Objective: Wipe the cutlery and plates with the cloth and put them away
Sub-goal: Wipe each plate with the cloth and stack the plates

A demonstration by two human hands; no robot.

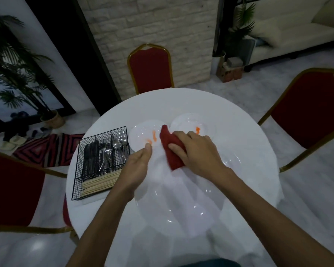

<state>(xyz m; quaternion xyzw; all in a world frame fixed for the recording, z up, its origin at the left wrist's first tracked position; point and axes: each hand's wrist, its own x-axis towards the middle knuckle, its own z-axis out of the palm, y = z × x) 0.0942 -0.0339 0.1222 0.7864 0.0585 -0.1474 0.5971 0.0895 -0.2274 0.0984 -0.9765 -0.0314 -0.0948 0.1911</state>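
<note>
Clutches red cloth [172, 151] in curled fingers of right hand [197, 149], pressing it onto near plate [181, 205]; pinches rim with left hand [137, 166], seemingly for steadiness.

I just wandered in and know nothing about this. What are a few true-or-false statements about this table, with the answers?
1. The right hand holds a red cloth. True.
2. The wire basket sits right of the plates. False: it sits left of them.
3. The far left plate and far right plate bear orange smears. True.
4. The left hand holds a spoon. False: it holds the rim of the near plate; the spoons lie in the basket.
</note>
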